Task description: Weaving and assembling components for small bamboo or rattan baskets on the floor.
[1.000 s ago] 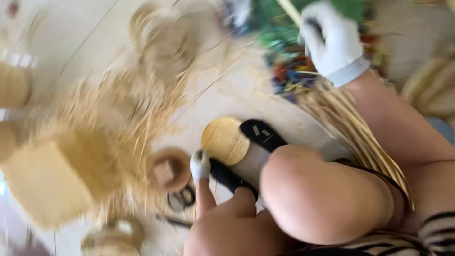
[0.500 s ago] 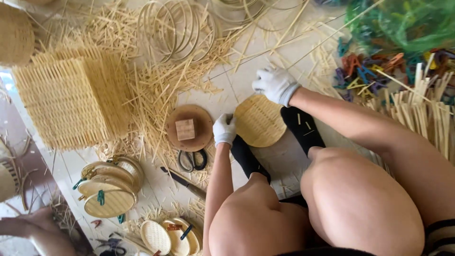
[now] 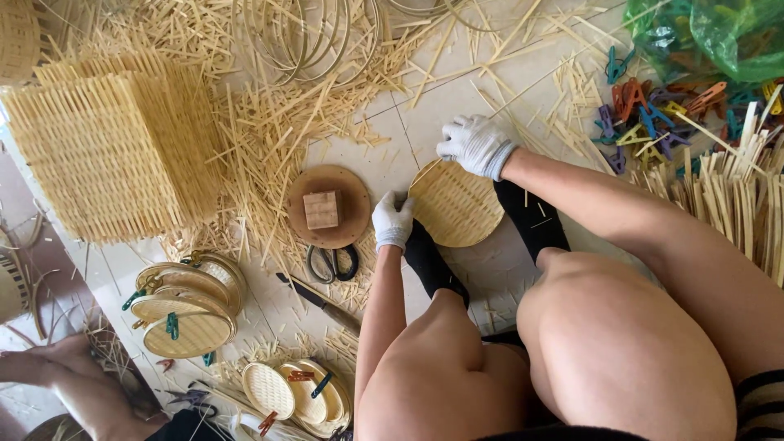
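Note:
A round woven bamboo disc [image 3: 459, 204] lies on the tiled floor between my black-socked feet. My left hand [image 3: 393, 220], in a white glove, grips its left rim. On the disc's upper edge my gloved right hand [image 3: 475, 146] pinches a thin bamboo strip that runs up and to the right. Just left of the disc sits a round wooden board [image 3: 329, 207] with a small wooden block on it.
Black scissors [image 3: 332, 263] and a knife [image 3: 320, 302] lie near the board. A stack of square woven mats [image 3: 114, 151] stands at the left, clamped round lids [image 3: 186, 306] below it. Coloured clips [image 3: 645, 118] and bamboo strips [image 3: 735, 200] lie at right. Another person's arm [image 3: 69, 384] is at bottom left.
My right hand came down from the clip pile at the upper right onto the disc's top edge. My left hand stayed on the rim. The view steadied over the floor.

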